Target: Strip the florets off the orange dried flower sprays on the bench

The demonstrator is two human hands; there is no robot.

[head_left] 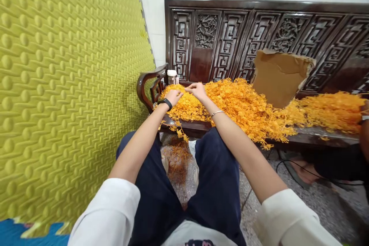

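Observation:
Over the left end of a long heap of orange, branching, plastic-looking pieces (pixel 239 102), my two hands are close together with a small gap between them. My left hand (pixel 174 95), with a dark band at the wrist, has its fingers curled and closed. Thumb and fingertips of my right hand (pixel 198 91) meet in a pinch pointing at the left hand. Whatever lies between the fingertips is too small to make out. Some orange pieces hang over the front edge of the dark wooden bench (pixel 198 126).
A white-lidded cup (pixel 172 77) stands in the bench's left corner. Torn cardboard (pixel 279 75) leans on the carved backrest (pixel 206 61). A yellow-green foam mat (pixel 72 84) rises at left. Orange scraps (pixel 177 161) litter the floor. At right, another person's arm (pixel 365 130) and foot show.

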